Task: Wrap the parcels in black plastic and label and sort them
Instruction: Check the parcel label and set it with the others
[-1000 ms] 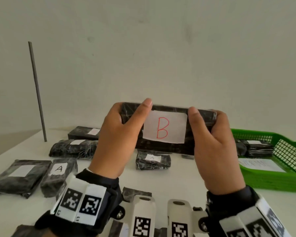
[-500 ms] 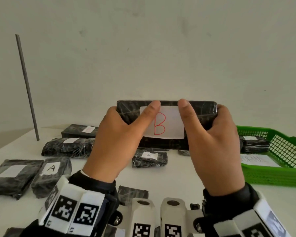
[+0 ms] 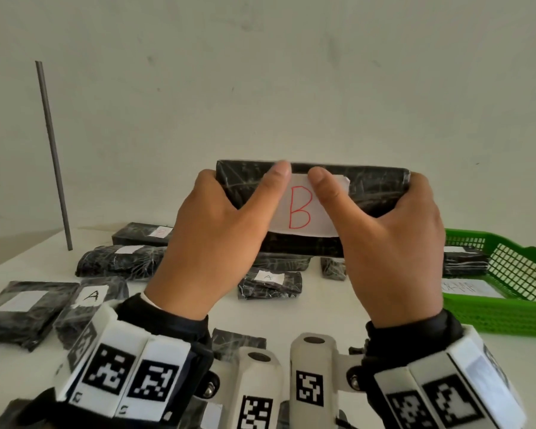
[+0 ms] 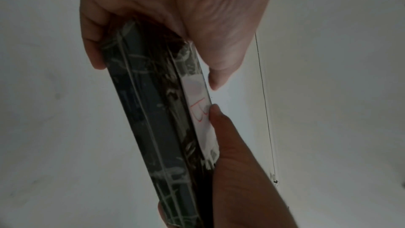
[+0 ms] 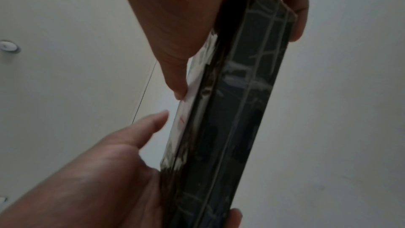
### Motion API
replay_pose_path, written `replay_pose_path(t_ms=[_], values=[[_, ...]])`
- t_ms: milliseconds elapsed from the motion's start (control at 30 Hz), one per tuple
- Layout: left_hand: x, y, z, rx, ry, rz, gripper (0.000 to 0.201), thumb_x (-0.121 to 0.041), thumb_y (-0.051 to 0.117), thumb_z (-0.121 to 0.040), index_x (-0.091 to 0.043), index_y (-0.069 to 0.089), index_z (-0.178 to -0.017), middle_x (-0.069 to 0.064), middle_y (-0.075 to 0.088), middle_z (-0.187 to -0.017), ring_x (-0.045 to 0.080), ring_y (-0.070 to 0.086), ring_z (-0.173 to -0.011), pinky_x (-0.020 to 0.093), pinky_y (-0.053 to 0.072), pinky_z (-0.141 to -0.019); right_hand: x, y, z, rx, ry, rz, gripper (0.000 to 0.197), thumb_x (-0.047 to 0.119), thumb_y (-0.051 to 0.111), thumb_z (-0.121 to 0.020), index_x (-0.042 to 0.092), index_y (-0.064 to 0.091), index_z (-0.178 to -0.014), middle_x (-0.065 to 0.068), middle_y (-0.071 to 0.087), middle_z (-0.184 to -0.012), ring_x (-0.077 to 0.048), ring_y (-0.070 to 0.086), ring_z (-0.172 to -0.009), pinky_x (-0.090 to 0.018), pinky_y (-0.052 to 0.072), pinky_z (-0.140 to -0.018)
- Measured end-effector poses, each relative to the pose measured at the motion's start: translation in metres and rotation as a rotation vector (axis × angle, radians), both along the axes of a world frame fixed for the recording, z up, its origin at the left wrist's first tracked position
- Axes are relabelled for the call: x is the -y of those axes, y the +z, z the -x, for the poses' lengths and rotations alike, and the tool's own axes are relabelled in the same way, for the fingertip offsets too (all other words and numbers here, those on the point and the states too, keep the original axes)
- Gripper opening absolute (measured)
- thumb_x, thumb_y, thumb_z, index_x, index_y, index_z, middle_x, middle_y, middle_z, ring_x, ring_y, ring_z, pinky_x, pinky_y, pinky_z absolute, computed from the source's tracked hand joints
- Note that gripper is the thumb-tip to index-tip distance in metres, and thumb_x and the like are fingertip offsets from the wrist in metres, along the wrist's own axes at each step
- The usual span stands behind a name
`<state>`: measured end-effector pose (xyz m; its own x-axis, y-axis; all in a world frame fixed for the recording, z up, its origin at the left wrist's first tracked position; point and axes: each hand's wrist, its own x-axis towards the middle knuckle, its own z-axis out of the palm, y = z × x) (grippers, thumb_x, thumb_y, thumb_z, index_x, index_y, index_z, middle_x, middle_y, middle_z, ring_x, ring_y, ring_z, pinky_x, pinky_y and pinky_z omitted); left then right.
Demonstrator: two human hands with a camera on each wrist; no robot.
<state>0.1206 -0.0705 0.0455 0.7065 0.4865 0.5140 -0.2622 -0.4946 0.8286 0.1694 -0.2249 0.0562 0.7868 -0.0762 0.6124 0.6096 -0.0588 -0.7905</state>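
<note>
A white table (image 3: 322,308) stands against a plain pale wall (image 3: 260,88), strewn with parcels wrapped in black plastic. At left lie a flat parcel with a blank label (image 3: 22,308) and one marked "A" (image 3: 90,300); behind them a rumpled parcel (image 3: 118,263) and a boxy one (image 3: 143,235) near the wall. A small parcel labelled "A" (image 3: 270,284) sits mid-table. A thin grey rod (image 3: 53,156) stands upright at the table's far left corner. At right, a green mesh tray (image 3: 508,314) holds wrapped parcels (image 3: 464,261) and a white sheet (image 3: 471,287).

Above the table, clear of its surface, a long black-wrapped parcel (image 3: 375,190) is held level in both hands, its white label (image 3: 300,212) bearing a red "B" and facing the person. The left hand (image 3: 217,239) clamps the parcel's left end, fingers curled behind it and thumb laid forward across the label's left edge. The right hand (image 3: 393,243) clamps the right end likewise, fingers behind, thumb on the label's upper right. The 2 thumb tips nearly meet at the label's top. In the wrist views the parcel (image 4: 157,127) (image 5: 230,110) shows edge-on, pinched between thumbs in front and fingers behind; the left thumb tip appears slightly lifted from the label.
</note>
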Motion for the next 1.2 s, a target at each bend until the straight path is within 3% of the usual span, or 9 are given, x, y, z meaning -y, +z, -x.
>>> replay_pose_path(t_ms=[133, 333, 467, 533, 633, 767, 1033, 1133, 1200], values=[[-0.003, 0.003, 0.003, 0.003, 0.012, -0.02, 0.084, -0.092, 0.045, -0.072, -0.019, 0.066, -0.107, -0.011, 0.073, -0.081, 0.002, 0.068, -0.07, 0.014, 0.051, -0.057, 0.0, -0.001, 0.001, -0.006, 0.031, -0.015, 0.054, 0.066, 0.079, -0.073, 0.022, 0.06, -0.099, 0.013, 0.067, -0.08, 0.011, 0.063, -0.073, -0.007, 0.045, -0.057], [-0.007, 0.002, 0.004, -0.063, -0.109, 0.017, 0.084, -0.09, 0.045, -0.072, -0.024, 0.063, -0.12, 0.001, 0.077, -0.11, 0.021, 0.074, -0.102, 0.051, 0.058, -0.095, 0.006, 0.0, -0.005, -0.017, 0.023, 0.008, 0.047, 0.064, 0.073, -0.083, 0.02, 0.06, -0.096, 0.01, 0.066, -0.08, 0.005, 0.061, -0.068, -0.01, 0.045, -0.058], [-0.014, 0.007, 0.008, -0.132, -0.159, 0.098, 0.058, -0.076, 0.048, -0.093, -0.025, 0.06, -0.119, 0.005, 0.074, -0.114, 0.01, 0.071, -0.103, 0.03, 0.055, -0.095, 0.009, -0.003, -0.011, -0.046, 0.039, 0.036, 0.042, 0.06, 0.066, -0.092, 0.018, 0.062, -0.098, 0.002, 0.07, -0.086, -0.013, 0.067, -0.078, -0.032, 0.055, -0.07], [-0.016, 0.008, 0.013, -0.138, -0.172, 0.088, 0.061, -0.075, 0.047, -0.093, -0.024, 0.06, -0.123, 0.009, 0.072, -0.123, 0.014, 0.068, -0.107, 0.039, 0.049, -0.104, 0.008, -0.003, -0.011, -0.057, 0.059, 0.043, 0.04, 0.057, 0.062, -0.097, 0.017, 0.062, -0.098, 0.001, 0.071, -0.086, -0.018, 0.068, -0.081, -0.04, 0.058, -0.075], [-0.017, 0.007, 0.015, -0.097, -0.147, -0.033, 0.066, -0.07, 0.033, -0.091, -0.029, 0.057, -0.136, -0.009, 0.059, -0.129, 0.014, 0.053, -0.12, 0.039, 0.038, -0.106, 0.007, -0.003, -0.011, -0.071, 0.127, 0.022, 0.034, 0.05, 0.057, -0.103, 0.017, 0.061, -0.097, 0.008, 0.069, -0.085, -0.013, 0.067, -0.08, -0.036, 0.055, -0.075], [-0.023, 0.005, 0.012, -0.102, -0.166, -0.016, 0.056, -0.078, 0.031, -0.088, -0.047, 0.059, -0.125, -0.009, 0.056, -0.14, 0.02, 0.051, -0.134, 0.05, 0.038, -0.115, 0.014, -0.001, -0.014, -0.058, 0.164, 0.05, 0.031, 0.029, 0.042, -0.11, 0.011, 0.05, -0.086, 0.007, 0.05, -0.076, -0.002, 0.046, -0.066, -0.017, 0.041, -0.063], [-0.022, 0.007, 0.011, -0.035, -0.134, -0.035, 0.044, -0.075, 0.03, -0.086, -0.054, 0.057, -0.112, -0.005, 0.056, -0.143, 0.021, 0.051, -0.135, 0.054, 0.039, -0.117, 0.018, 0.0, -0.01, 0.025, 0.183, 0.011, 0.042, 0.018, 0.037, -0.112, 0.014, 0.029, -0.07, 0.011, 0.032, -0.057, -0.007, 0.033, -0.053, -0.02, 0.028, -0.049], [-0.019, 0.007, 0.013, -0.016, -0.119, 0.025, 0.035, -0.077, 0.029, -0.086, -0.053, 0.051, -0.1, -0.003, 0.056, -0.139, 0.03, 0.049, -0.141, 0.058, 0.04, -0.116, 0.011, -0.002, -0.01, 0.061, 0.159, -0.078, 0.025, 0.035, 0.046, -0.11, 0.019, 0.057, -0.095, 0.018, 0.053, -0.071, 0.002, 0.05, -0.063, -0.013, 0.042, -0.063], [-0.017, 0.008, 0.016, -0.041, -0.136, -0.001, 0.037, -0.077, 0.029, -0.087, -0.051, 0.052, -0.1, -0.002, 0.057, -0.134, 0.031, 0.052, -0.137, 0.058, 0.041, -0.115, 0.007, -0.004, -0.012, 0.103, 0.119, -0.184, 0.028, 0.045, 0.053, -0.099, 0.021, 0.061, -0.111, 0.013, 0.065, -0.083, -0.001, 0.059, -0.072, -0.027, 0.053, -0.071]])
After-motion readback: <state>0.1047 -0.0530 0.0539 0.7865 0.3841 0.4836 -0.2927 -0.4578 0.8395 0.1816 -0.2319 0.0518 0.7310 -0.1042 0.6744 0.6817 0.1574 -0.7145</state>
